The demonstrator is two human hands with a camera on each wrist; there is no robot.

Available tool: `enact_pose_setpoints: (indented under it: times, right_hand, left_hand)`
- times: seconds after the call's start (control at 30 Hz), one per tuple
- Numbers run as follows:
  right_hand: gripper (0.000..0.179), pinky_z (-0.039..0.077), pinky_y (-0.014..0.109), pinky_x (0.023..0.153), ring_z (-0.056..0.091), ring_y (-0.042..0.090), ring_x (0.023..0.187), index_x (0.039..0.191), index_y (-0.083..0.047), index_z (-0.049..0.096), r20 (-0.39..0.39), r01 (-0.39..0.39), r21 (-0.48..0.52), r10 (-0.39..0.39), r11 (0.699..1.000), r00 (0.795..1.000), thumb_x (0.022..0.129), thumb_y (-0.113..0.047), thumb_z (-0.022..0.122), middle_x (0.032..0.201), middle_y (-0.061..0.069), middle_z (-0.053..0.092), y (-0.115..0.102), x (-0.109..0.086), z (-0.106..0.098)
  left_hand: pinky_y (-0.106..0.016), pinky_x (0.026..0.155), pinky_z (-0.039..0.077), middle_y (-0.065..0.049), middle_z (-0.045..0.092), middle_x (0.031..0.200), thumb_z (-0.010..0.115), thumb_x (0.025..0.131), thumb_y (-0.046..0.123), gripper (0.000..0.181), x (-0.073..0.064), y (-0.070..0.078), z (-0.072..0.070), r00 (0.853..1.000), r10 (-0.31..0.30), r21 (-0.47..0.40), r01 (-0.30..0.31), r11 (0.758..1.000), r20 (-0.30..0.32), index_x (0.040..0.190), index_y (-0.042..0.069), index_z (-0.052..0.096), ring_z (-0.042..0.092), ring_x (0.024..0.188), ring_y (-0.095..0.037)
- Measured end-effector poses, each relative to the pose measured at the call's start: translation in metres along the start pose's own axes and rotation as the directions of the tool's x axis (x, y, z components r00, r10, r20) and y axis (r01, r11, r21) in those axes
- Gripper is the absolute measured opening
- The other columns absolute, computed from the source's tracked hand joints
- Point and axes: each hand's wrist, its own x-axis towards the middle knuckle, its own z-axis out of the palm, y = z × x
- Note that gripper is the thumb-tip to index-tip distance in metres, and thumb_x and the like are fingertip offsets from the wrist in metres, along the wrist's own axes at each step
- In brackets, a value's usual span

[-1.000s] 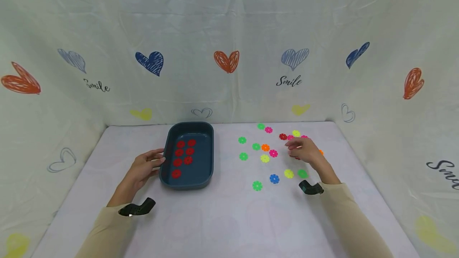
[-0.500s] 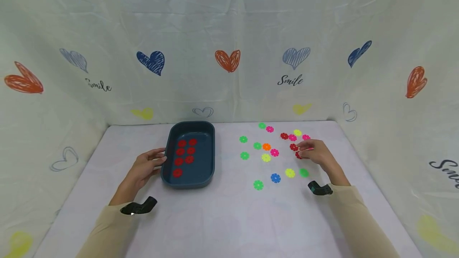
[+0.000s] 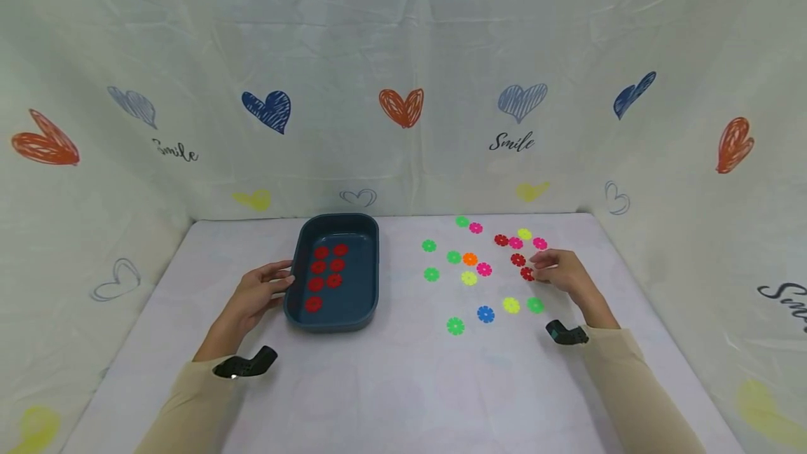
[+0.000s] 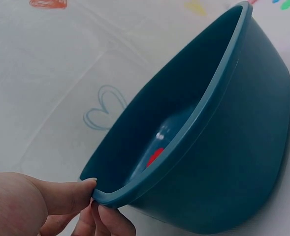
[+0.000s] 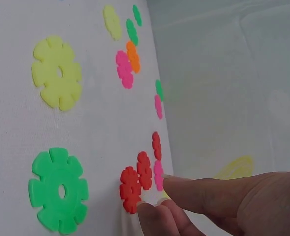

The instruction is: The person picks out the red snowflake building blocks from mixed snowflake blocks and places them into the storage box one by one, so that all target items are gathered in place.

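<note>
My left hand (image 3: 252,294) holds the near-left rim of a dark blue-green tray (image 3: 373,293); in the left wrist view the thumb lies over the rim (image 4: 204,105) with fingers beneath it. Several red flower-shaped discs (image 3: 334,279) lie flat inside the tray. My right hand (image 3: 566,279) hovers at the right of the table, thumb and fingers slightly apart. Its fingertips are right beside a red disc (image 5: 131,190), with nothing visibly held; whether they touch it I cannot tell. Two more red discs, a nearer one (image 3: 518,260) and a farther one (image 3: 501,240), lie beyond.
Scattered discs cover the table's right half: green (image 3: 455,326), blue (image 3: 485,314), yellow (image 3: 511,305), pink (image 3: 484,269) and orange (image 3: 469,258). A white cloth (image 3: 391,384) covers the table. Heart-printed curtains (image 3: 454,40) stand behind and at both sides.
My right hand has moved to the right and slightly down, uncovering the red discs near its fingertips. My left hand stays on the tray, and the discs in it have not moved.
</note>
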Motion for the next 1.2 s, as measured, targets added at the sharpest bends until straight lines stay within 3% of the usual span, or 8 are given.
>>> enact_pose_setpoints:
  times: [0.27, 0.63, 0.8, 1.2]
  right_hand:
    - [0.033, 0.053, 0.026, 0.075, 0.062, 0.031, 0.095, 0.127, 0.011, 0.065, -0.005, -0.002, -0.009, 0.002, 1.0, 1.0, 0.096, 0.0, 0.069, 0.111, 0.024, 0.066, 0.006, 0.003, 0.001]
    - [0.037, 0.052, 0.036, 0.084, 0.059, 0.034, 0.098, 0.126, 0.011, 0.065, -0.011, -0.033, -0.025, 0.033, 0.999, 0.999, 0.093, -0.003, 0.076, 0.109, 0.023, 0.065, 0.008, 0.008, 0.008]
    - [0.038, 0.053, 0.042, 0.089, 0.059, 0.036, 0.1, 0.124, 0.013, 0.065, -0.009, -0.029, -0.068, 0.029, 0.997, 1.0, 0.094, -0.007, 0.078, 0.109, 0.025, 0.065, 0.005, 0.01, 0.009]
    - [0.034, 0.056, 0.045, 0.083, 0.063, 0.036, 0.091, 0.111, 0.011, 0.067, -0.065, -0.052, -0.171, 0.042, 0.984, 0.997, 0.089, -0.01, 0.083, 0.103, 0.025, 0.068, -0.002, 0.011, 0.02]
  left_hand:
    - [-0.022, 0.079, 0.054, -0.011, 0.053, 0.133, 0.06, 0.108, 0.009, 0.056, 0.0, 0.0, 0.001, 1.0, 0.007, 0.002, -0.007, 1.0, 0.005, 0.16, 0.0, 0.04, 0.057, 0.098, -0.009]
    - [-0.022, 0.078, 0.054, -0.009, 0.055, 0.129, 0.061, 0.108, 0.009, 0.057, 0.001, -0.001, 0.001, 1.0, 0.002, -0.012, -0.002, 1.0, -0.005, 0.16, -0.001, 0.04, 0.057, 0.096, -0.008]
    - [-0.023, 0.077, 0.054, -0.007, 0.055, 0.128, 0.061, 0.108, 0.009, 0.057, 0.001, -0.002, 0.0, 1.0, 0.002, -0.012, -0.003, 1.0, -0.005, 0.16, -0.001, 0.04, 0.057, 0.096, -0.008]
    - [-0.023, 0.079, 0.055, -0.011, 0.054, 0.132, 0.06, 0.108, 0.01, 0.056, 0.001, -0.002, 0.001, 1.0, 0.002, -0.005, -0.003, 1.0, -0.011, 0.16, 0.0, 0.041, 0.058, 0.098, -0.01]
